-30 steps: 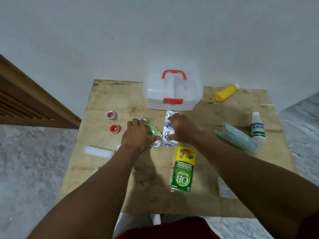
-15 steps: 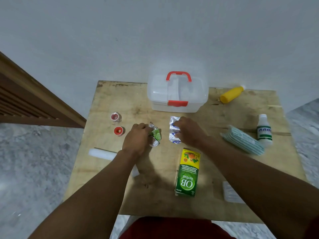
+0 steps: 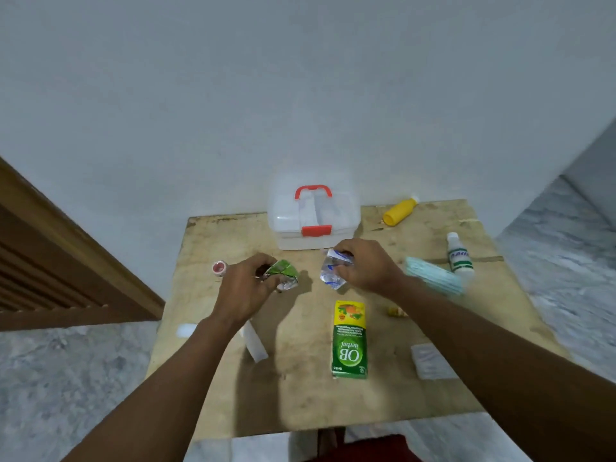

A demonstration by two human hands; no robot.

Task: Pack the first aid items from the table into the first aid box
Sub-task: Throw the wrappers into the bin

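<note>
Now my left hand (image 3: 245,291) grips a green foil strip (image 3: 283,273), my right hand (image 3: 366,268) a blue foil strip (image 3: 333,270), and the first aid box (image 3: 313,218) sits just beyond, nearer the right.

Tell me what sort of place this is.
Probably a room in a home, not a clinic: a worn plywood table against a plain white wall, a grey marbled floor, and a slatted wooden panel at left.

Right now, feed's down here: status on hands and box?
Left hand grips green blister pack. Right hand grips silver blister pack. First aid box lid closed: open it first.
</note>
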